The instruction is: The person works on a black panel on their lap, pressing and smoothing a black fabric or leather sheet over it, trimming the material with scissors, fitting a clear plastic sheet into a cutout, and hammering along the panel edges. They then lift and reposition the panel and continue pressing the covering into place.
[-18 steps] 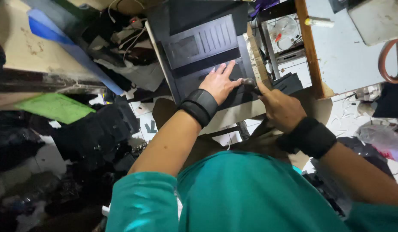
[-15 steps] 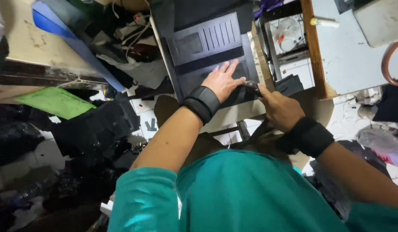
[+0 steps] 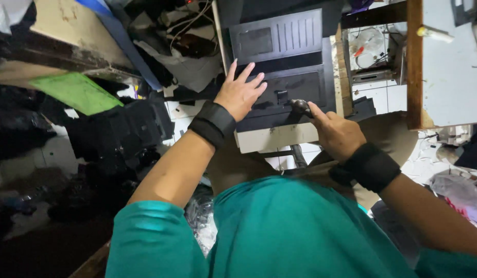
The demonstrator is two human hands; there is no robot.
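Cluttered repair workshop: opened black device casing (image 3: 287,77) on a worn wooden bench (image 3: 414,62), loose cables (image 3: 189,20), stripped black parts (image 3: 122,131) piled over white tiled floor (image 3: 184,121).

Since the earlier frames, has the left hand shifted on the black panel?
No. The left hand lies flat on the black panel, just below its vented part, as before; only the camera view shifted.

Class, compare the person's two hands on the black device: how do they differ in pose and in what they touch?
The left hand lies flat, fingers spread, on the black device; the right hand is curled, its grip closed on a small dark tool. The left hand rests on the panel; the right hand works at its lower edge. Both wear black wristbands.
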